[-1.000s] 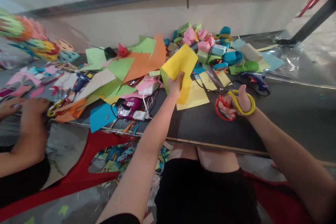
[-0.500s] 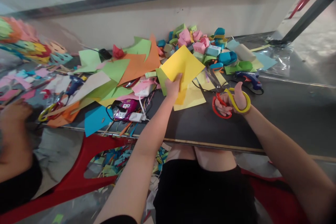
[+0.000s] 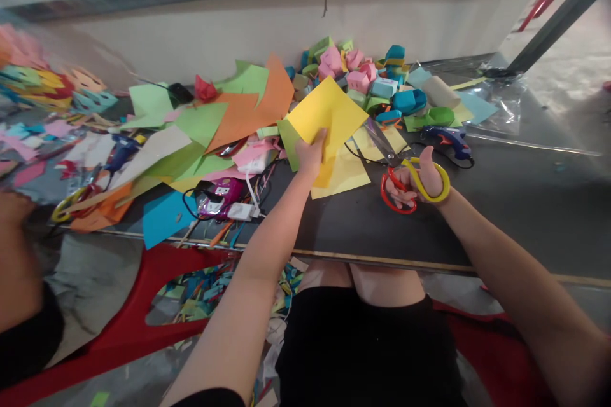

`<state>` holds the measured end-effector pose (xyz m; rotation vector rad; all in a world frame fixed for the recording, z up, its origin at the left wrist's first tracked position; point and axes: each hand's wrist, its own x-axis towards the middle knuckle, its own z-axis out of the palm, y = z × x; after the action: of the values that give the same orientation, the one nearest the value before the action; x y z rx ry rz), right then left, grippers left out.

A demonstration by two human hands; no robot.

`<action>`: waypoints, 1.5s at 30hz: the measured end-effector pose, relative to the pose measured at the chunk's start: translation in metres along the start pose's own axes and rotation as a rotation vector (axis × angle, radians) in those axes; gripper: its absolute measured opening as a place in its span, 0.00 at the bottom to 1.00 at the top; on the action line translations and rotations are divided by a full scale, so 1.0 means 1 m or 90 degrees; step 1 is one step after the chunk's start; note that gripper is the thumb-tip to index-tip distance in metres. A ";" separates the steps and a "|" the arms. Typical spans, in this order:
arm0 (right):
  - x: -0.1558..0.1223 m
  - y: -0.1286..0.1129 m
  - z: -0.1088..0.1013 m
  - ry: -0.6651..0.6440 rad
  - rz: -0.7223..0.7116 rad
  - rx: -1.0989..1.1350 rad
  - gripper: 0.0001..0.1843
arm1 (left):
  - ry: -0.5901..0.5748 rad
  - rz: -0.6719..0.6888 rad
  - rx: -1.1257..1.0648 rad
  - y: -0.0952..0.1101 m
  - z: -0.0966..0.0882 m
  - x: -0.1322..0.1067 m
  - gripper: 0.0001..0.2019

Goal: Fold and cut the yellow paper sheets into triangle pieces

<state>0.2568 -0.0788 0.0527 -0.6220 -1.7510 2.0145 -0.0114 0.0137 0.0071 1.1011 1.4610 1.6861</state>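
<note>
My left hand (image 3: 311, 156) pinches a sheet of yellow paper (image 3: 329, 108), its thumb on top of the sheet and the other fingers partly hidden. Beneath it lie a pale yellow sheet (image 3: 351, 175) and an olive-green one (image 3: 287, 143). A pair of scissors (image 3: 392, 159) with one red and one yellow handle loop is in my right hand (image 3: 414, 184), thumb through the yellow loop, fingers in the red one. The blades point up and left, close to the yellow sheet's right corner.
Folded paper pieces (image 3: 358, 70) are heaped against the wall. A blue glue gun (image 3: 451, 143) lies right of the scissors. Coloured sheets and a purple power strip (image 3: 222, 197) spread leftward. Another person's arm (image 3: 19, 261) reaches in at far left, near more scissors (image 3: 71, 203).
The whole view has shifted slightly, so things appear a little further left and up. My hands keep hold of the yellow paper and the scissors. The other person's arm has moved left.
</note>
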 end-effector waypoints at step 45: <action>0.000 -0.006 0.007 0.003 -0.010 -0.012 0.58 | -0.015 0.009 0.021 0.002 0.000 -0.001 0.28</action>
<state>0.2530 -0.0834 0.0593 -0.6166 -1.7686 1.9868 -0.0109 0.0126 0.0094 1.1480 1.4748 1.6583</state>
